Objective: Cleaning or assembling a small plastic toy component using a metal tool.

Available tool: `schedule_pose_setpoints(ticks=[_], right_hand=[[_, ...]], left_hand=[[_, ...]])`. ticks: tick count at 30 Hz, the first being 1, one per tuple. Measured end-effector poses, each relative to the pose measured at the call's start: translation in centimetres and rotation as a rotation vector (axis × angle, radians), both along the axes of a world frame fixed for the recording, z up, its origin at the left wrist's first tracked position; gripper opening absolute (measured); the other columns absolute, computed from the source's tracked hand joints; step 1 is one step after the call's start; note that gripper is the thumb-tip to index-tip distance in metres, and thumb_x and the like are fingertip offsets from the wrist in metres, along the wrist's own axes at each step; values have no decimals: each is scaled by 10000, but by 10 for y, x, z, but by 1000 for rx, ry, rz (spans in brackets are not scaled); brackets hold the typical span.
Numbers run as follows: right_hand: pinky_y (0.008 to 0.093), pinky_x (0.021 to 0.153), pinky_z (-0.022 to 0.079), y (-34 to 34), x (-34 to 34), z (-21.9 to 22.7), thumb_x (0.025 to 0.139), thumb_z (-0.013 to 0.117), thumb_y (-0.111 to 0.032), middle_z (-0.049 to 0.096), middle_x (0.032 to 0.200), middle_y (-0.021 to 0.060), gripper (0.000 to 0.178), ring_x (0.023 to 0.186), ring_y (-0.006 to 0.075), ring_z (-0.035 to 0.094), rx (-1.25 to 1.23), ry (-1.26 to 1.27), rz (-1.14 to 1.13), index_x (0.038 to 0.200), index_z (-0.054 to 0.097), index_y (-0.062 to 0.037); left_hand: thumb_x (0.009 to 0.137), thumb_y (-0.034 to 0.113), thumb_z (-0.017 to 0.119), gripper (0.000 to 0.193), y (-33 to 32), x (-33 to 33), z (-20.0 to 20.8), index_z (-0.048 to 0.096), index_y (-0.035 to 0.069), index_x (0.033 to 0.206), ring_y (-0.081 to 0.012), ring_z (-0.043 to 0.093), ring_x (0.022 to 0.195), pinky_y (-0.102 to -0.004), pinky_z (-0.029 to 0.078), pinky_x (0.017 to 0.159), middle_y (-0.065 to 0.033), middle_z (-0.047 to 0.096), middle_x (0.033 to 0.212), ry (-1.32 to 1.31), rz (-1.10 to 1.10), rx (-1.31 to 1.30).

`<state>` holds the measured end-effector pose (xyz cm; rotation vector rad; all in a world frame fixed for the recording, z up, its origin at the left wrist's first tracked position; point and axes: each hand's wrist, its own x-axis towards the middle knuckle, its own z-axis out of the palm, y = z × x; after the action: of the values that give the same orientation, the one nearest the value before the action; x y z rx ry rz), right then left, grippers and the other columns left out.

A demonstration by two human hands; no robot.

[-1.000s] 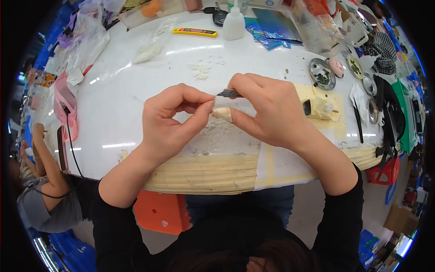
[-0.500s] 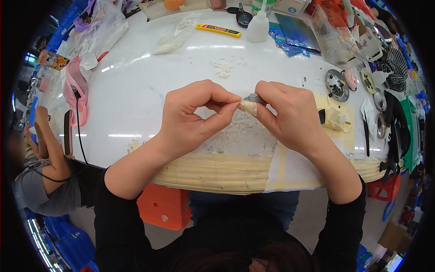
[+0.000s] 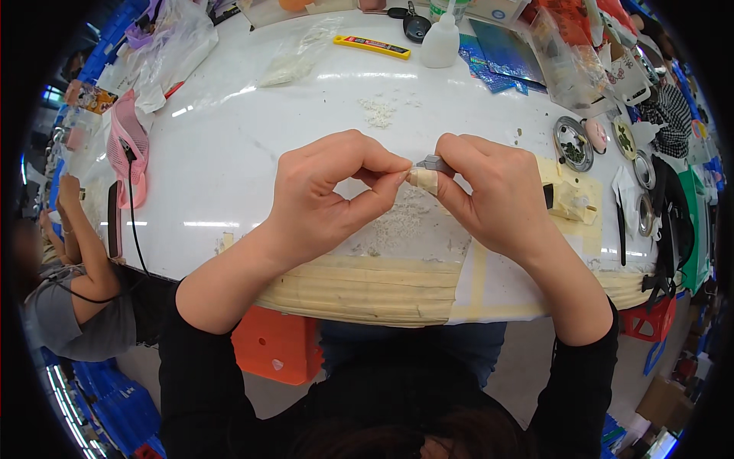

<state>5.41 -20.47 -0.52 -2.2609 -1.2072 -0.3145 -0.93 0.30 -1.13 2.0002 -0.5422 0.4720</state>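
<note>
Head view, frame centre: gripping grey tool (image 3: 438, 163) in right hand (image 3: 501, 187); pinching with left hand (image 3: 312, 191), on what unclear.

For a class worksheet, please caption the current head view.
Above a crumb-strewn white table, the right hand holds a small grey tool close to the pinching left hand.

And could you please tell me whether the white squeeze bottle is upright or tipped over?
Upright: the white squeeze bottle stands on its base, its narrow nozzle pointing up.
</note>
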Motion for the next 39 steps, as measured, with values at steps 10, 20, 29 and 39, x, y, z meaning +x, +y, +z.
schedule_pose_setpoints(ticks=[10, 20, 29, 39], right_hand=[[381, 495, 454, -1, 0, 0, 811, 699, -227, 589, 651, 46, 204, 597, 256, 613, -34, 5, -17, 777, 555, -87], [384, 470, 433, -2, 1, 5, 803, 698, -224, 566, 625, 40, 171, 569, 258, 597, -56, -41, -1, 785, 578, -103], [369, 452, 364, -4, 2, 3, 741, 703, -125, 510, 607, 50, 157, 528, 258, 525, -20, -74, 31, 799, 562, -86], [366, 454, 373, -5, 0, 8, 739, 735, -168, 510, 612, 48, 197, 528, 255, 533, -72, -77, 68, 793, 563, -88]], left_hand=[[783, -88, 690, 152, 0, 0, 1, 709, -14, 915, -117, 641, 720, -231, 523, 654, -63, 686, 821, 5, -4, 10], [789, -82, 688, 140, 1, 0, 4, 708, -9, 908, -114, 639, 709, -232, 525, 649, -57, 682, 812, 8, -13, 43], [787, -73, 693, 127, 0, 0, 3, 707, -9, 895, -111, 637, 696, -230, 527, 642, -54, 679, 795, 28, -13, 30], [815, -64, 678, 100, 2, 0, 3, 692, -21, 905, -101, 646, 722, -225, 538, 673, -48, 682, 812, 84, -5, -20]])
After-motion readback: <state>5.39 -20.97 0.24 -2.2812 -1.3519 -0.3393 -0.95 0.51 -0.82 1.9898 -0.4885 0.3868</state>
